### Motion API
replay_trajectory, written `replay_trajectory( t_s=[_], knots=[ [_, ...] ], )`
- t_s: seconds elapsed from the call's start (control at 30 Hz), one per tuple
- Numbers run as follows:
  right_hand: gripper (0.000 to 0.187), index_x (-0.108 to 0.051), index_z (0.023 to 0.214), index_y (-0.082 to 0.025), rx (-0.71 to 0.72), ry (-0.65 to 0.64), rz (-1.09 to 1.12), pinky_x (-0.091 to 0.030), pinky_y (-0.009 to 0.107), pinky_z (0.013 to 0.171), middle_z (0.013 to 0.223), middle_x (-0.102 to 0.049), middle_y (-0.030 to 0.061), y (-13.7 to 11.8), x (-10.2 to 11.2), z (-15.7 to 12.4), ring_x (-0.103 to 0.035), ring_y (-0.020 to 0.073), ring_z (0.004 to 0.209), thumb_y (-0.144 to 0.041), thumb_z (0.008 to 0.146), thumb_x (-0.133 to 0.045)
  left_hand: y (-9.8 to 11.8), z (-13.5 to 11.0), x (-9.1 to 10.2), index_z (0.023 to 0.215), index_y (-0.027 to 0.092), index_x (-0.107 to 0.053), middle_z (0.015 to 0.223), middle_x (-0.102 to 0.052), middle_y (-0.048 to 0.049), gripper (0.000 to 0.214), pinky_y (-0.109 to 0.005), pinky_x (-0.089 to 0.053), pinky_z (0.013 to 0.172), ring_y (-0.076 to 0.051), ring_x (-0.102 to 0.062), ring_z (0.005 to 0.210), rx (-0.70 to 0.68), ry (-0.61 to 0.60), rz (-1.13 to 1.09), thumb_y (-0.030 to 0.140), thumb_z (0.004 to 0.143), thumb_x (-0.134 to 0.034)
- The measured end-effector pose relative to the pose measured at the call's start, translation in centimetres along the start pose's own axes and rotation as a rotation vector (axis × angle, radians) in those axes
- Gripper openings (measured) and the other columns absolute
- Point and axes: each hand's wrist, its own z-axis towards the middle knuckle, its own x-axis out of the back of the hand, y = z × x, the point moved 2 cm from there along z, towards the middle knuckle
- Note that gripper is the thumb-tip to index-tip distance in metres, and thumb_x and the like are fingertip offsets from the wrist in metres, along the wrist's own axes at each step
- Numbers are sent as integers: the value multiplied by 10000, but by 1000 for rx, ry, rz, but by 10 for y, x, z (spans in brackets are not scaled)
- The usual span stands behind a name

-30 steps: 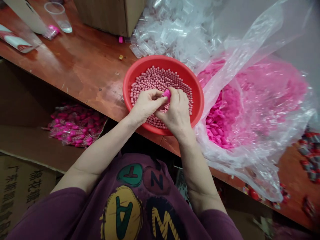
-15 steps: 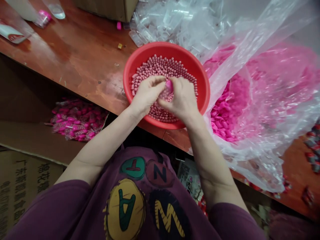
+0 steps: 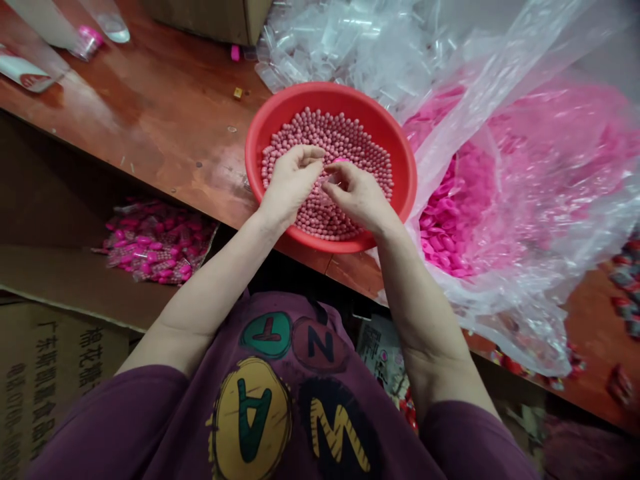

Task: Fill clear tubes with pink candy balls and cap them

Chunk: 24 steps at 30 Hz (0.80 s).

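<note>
A red plastic bowl (image 3: 260, 137) full of small pink balls (image 3: 345, 137) sits near the front edge of a brown table. Both my hands are over the bowl, fingertips meeting. My right hand (image 3: 357, 197) pinches a small clear tube with a pink cap (image 3: 339, 162). My left hand (image 3: 293, 180) is curled, fingertips closed against the same piece. Most of the piece is hidden between the fingers.
A big clear bag of pink caps (image 3: 450, 227) lies right of the bowl. Clear empty tubes (image 3: 340, 47) are heaped behind it. Finished pink-capped tubes (image 3: 153, 243) lie in a cardboard box below left. A clear cup (image 3: 113, 20) and cardboard box (image 3: 215, 17) stand at the back.
The view has shifted, so the bowl sits higher in the frame. My hands have parted slightly and the pink cap shows less between the fingers.
</note>
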Motion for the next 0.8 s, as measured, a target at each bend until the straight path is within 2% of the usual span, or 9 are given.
replay_trajectory(
  t_s=[0.1, 0.2, 0.33, 0.43, 0.53, 0.6, 0.67, 0.73, 0.8],
  knots=[
    [311, -726, 1078, -241, -125, 87, 393, -623, 339, 731, 968, -769, 13, 7, 11, -2, -691, 170, 805, -488, 947, -862, -1, -4, -5, 984, 160, -757, 1042, -754, -36, 415, -269, -538, 936, -148, -699, 955, 1, -107, 81, -139, 798, -538],
    [542, -721, 998, -247, -244, 147, 689, -618, 304, 644, 921, -773, 11, 7, 15, -8, -702, 164, 768, -677, 786, -974, 0, -12, -11, 1089, 172, -798, 1108, -790, -31, 506, -246, -524, 794, -128, -675, 817, -50, -230, 157, -131, 770, -549],
    [514, -761, 910, -222, -366, 113, 939, -607, 275, 620, 863, -794, 14, -3, 17, -15, -693, 149, 715, -577, 685, -1057, 8, -20, -16, 1123, 172, -816, 1193, -803, -54, 419, -251, -551, 832, -161, -729, 953, -256, -294, 250, -71, 803, -697],
    [403, -782, 920, -223, -474, 111, 1028, -564, 269, 577, 831, -795, -1, -8, 16, -20, -667, 142, 665, -485, 738, -1029, 15, -22, -18, 1096, 180, -851, 1186, -832, -71, 339, -274, -553, 890, -201, -740, 1087, -384, -356, 370, -15, 830, -772],
    [319, -756, 900, -230, -536, 123, 1083, -510, 264, 543, 762, -742, -30, -7, 11, -24, -596, 120, 586, -448, 812, -972, 18, -22, -19, 1148, 193, -871, 1259, -847, -92, 376, -339, -559, 1068, -233, -751, 1199, -402, -404, 457, -2, 842, -775],
    [333, -726, 866, -228, -505, 111, 1054, -475, 263, 523, 729, -695, -35, -6, 8, -27, -560, 113, 563, -474, 838, -949, 20, -22, -19, 1206, 191, -868, 1315, -838, -107, 389, -383, -542, 1151, -254, -742, 1259, -435, -425, 516, 34, 857, -796],
    [370, -713, 888, -230, -413, 136, 936, -462, 265, 516, 765, -691, -20, -5, 6, -32, -579, 120, 591, -546, 888, -904, 21, -19, -17, 1246, 177, -856, 1312, -837, -115, 361, -399, -544, 1152, -260, -742, 1251, -493, -430, 573, 93, 900, -797],
    [359, -723, 1012, -249, -276, 220, 771, -524, 278, 565, 866, -724, -3, -5, 8, -38, -651, 144, 680, -586, 954, -835, 22, -13, -14, 1257, 161, -847, 1245, -845, -115, 304, -393, -563, 1096, -248, -757, 1170, -528, -435, 623, 150, 965, -761],
    [344, -712, 1198, -291, -131, 279, 644, -637, 326, 710, 1021, -767, 7, -5, 9, -45, -728, 173, 818, -554, 994, -800, 20, -7, -12, 1211, 149, -848, 1149, -848, -108, 246, -373, -585, 996, -229, -764, 1044, -502, -477, 675, 178, 1018, -698]
  ],
)
